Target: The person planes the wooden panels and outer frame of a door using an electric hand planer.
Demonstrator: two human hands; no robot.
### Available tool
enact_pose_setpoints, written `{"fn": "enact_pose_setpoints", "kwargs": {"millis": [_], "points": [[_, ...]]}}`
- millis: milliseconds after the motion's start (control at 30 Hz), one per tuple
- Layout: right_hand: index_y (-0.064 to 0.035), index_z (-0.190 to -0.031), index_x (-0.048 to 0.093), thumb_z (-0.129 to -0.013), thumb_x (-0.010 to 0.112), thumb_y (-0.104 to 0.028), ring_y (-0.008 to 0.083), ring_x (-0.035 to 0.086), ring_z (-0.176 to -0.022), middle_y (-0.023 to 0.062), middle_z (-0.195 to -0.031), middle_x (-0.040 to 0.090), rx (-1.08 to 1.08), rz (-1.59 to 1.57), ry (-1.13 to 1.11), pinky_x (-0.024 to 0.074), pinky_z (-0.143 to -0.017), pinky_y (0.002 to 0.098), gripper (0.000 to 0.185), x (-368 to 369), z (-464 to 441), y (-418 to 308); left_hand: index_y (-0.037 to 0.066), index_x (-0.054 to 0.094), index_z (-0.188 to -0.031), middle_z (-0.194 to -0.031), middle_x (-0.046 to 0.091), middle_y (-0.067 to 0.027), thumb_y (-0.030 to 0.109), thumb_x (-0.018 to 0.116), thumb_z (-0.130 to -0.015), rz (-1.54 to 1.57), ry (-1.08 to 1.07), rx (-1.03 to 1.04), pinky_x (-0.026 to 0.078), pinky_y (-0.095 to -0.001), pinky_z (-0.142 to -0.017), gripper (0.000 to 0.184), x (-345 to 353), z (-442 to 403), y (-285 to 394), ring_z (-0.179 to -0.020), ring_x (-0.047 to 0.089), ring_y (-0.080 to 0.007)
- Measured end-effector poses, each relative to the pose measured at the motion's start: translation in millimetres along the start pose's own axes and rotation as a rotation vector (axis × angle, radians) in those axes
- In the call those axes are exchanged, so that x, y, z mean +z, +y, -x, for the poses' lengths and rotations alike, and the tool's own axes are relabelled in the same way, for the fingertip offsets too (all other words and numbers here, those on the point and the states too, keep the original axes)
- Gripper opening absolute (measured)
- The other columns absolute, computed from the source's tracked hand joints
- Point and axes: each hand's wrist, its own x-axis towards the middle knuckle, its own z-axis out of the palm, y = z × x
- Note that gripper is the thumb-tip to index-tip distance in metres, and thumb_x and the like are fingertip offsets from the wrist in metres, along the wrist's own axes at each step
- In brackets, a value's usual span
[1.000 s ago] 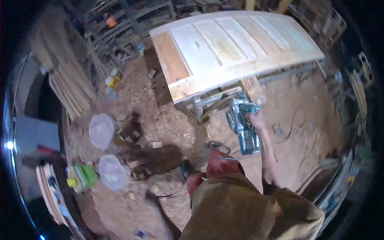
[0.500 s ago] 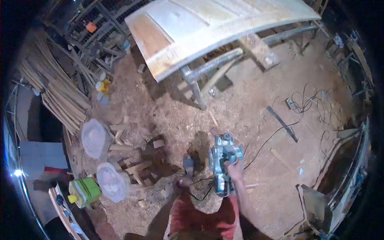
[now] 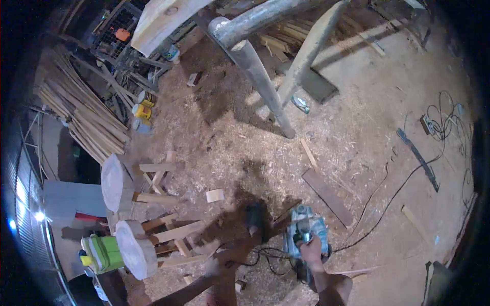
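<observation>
My right hand (image 3: 311, 250) is closed around the handle of a teal power planer (image 3: 303, 224), low over the shavings. I cannot tell whether the planer touches the floor. Dark cord (image 3: 265, 253) loops to its left, and more cable runs off to the right. My left hand (image 3: 220, 266) is a smeared shape left of the planer, near my leg; its fingers do not show clearly. A dark-shod foot (image 3: 258, 219) stands between that hand and the planer.
Two stools with wood-slab seats (image 3: 135, 250) lie tipped at left, beside a green jerrycan (image 3: 104, 253). Log trestle legs (image 3: 265, 86) stand ahead beneath a wooden panel (image 3: 166, 20). A board (image 3: 326, 196), wood strips and a black bar (image 3: 418, 158) lie on the floor.
My view has tilted down and moved forward, so the panel has mostly left the top of the frame. The planer, still in my right hand, now appears lower and further right.
</observation>
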Motion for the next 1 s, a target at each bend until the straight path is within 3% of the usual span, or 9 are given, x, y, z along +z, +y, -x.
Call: {"fn": "enact_pose_setpoints", "kwargs": {"millis": [167,200,267,300,367,433,533,733,1000], "points": [[-0.0026,-0.112,0.071,-0.074,0.076,-0.016,0.0372,0.073,-0.091,0.0219,-0.096,0.074,-0.002,0.224,-0.143,0.0561,-0.080,0.0421,0.041,3,-1,-80,0.009,0.075,-0.095,-0.089,0.073,-0.0075,0.028,0.082,-0.073,0.181,-0.057,-0.210,0.056,-0.0354,-0.075,0.030,-10,-28,-17,-0.082,0.071,-0.0214],[-0.0026,-0.112,0.071,-0.074,0.076,-0.016,0.0372,0.073,-0.091,0.0219,-0.096,0.074,-0.009,0.222,-0.127,0.0561,-0.080,0.0421,0.041,4,-8,-66,0.008,0.074,-0.095,-0.092,0.072,-0.0047,0.023,0.081,-0.075,-0.239,0.011,0.192,0.056,-0.0314,-0.077,0.025,1,-29,-43,-0.089,0.070,-0.0220],[-0.0025,-0.109,0.071,-0.073,0.078,-0.020,0.0391,0.072,-0.096,0.0211,-0.098,0.075,-0.101,0.337,-0.061,0.0563,-0.081,0.0440,0.040,18,-24,-15,0.009,0.076,-0.091,-0.089,0.074,-0.0082,0.025,0.083,-0.070,-0.231,0.060,0.208,0.058,-0.0343,-0.075,0.027,-1,-41,-33,-0.082,0.072,-0.0257],[-0.0041,-0.109,0.072,-0.075,0.078,-0.022,0.0371,0.072,-0.097,0.0199,-0.099,0.075,-0.024,0.416,-0.042,0.0565,-0.082,0.0430,0.039,26,-29,-3,0.009,0.079,-0.087,-0.087,0.075,-0.0117,0.028,0.085,-0.066,-0.226,0.108,0.200,0.060,-0.0371,-0.072,0.029,-7,-41,-22,-0.075,0.074,-0.0294],[-0.0046,-0.109,0.072,-0.075,0.079,-0.022,0.0367,0.072,-0.097,0.0196,-0.099,0.075,-0.013,0.357,-0.050,0.0565,-0.082,0.0433,0.039,27,-36,-9,0.009,0.079,-0.083,-0.083,0.075,-0.0110,0.028,0.085,-0.066,-0.163,0.238,0.144,0.059,-0.0370,-0.072,0.027,-3,-52,52,-0.074,0.074,-0.0286],[-0.0050,-0.109,0.072,-0.076,0.079,-0.023,0.0364,0.072,-0.098,0.0192,-0.100,0.075,-0.013,0.307,-0.052,0.0565,-0.083,0.0436,0.038,27,-41,-12,0.008,0.078,-0.079,-0.080,0.075,-0.0104,0.027,0.086,-0.066,-0.090,0.377,0.092,0.059,-0.0368,-0.072,0.024,11,-57,41,-0.073,0.074,-0.0277],[-0.0057,-0.109,0.072,-0.076,0.079,-0.026,0.0381,0.072,-0.098,0.0200,-0.101,0.075,-0.038,0.273,-0.001,0.0565,-0.083,0.0450,0.039,29,-52,-16,0.008,0.077,-0.071,-0.074,0.074,-0.0094,0.023,0.081,-0.072,-0.135,0.625,0.090,0.057,-0.0380,-0.067,0.016,39,-50,-69,-0.069,0.072,-0.0251],[-0.0043,-0.111,0.071,-0.073,0.079,-0.029,0.0429,0.070,-0.095,0.0241,-0.099,0.073,0.050,0.442,0.022,0.0560,-0.082,0.0478,0.047,25,-52,-44,0.007,0.076,-0.072,-0.074,0.073,-0.0112,0.023,0.078,-0.076,-0.088,0.393,0.074,0.055,-0.0395,-0.065,0.017,-5,-60,-45,-0.069,0.070,-0.0272],[0.0050,-0.111,0.068,-0.070,0.077,-0.019,0.0436,0.070,-0.094,0.0273,-0.097,0.072,-0.055,0.143,-0.014,0.0558,-0.085,0.0471,0.048,25,-36,-67,0.007,0.075,-0.073,-0.073,0.070,-0.0137,0.023,0.075,-0.080,-0.026,0.216,0.065,0.053,-0.0414,-0.064,0.018,-20,-80,-31,-0.068,0.069,-0.0300]]}}
